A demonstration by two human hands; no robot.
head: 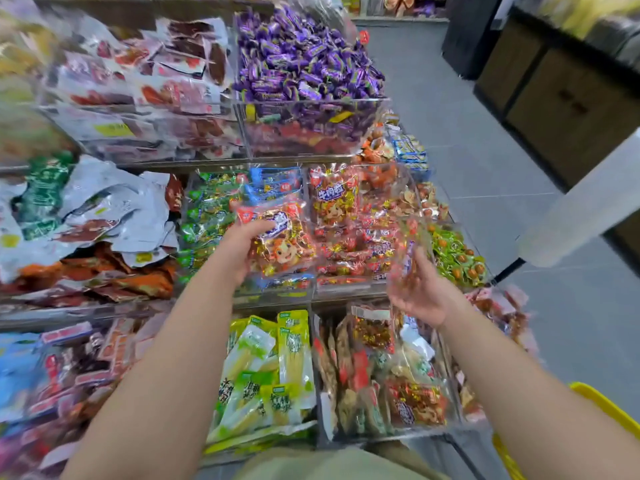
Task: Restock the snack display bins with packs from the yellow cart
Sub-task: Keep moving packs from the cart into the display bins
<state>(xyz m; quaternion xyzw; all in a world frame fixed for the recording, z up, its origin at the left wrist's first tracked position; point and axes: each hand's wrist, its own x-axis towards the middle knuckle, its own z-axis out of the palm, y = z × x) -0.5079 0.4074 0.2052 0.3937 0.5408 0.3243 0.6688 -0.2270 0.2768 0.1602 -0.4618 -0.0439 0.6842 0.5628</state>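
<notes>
My left hand (pixel 244 245) grips a clear pack of red and gold snacks with a cartoon face (pixel 282 242), held over the middle-shelf bins. My right hand (pixel 420 289) holds a second, blurred clear snack pack (pixel 408 247) by its lower end, above the front right corner of the red-snack bin (pixel 349 282). That bin holds several similar red and gold packs, one standing at its back (pixel 334 197). Only a yellow rim of the cart (pixel 606 414) shows at the bottom right.
Clear bins stand on tiered shelves: purple candies (pixel 304 64) at top, green packs (pixel 207 216) beside my left hand, yellow-green packs (pixel 273 368) and mixed packs (pixel 388 375) below. Grey aisle floor (pixel 485 150) runs to the right, past dark cabinets (pixel 561 98) and a white post (pixel 581 209).
</notes>
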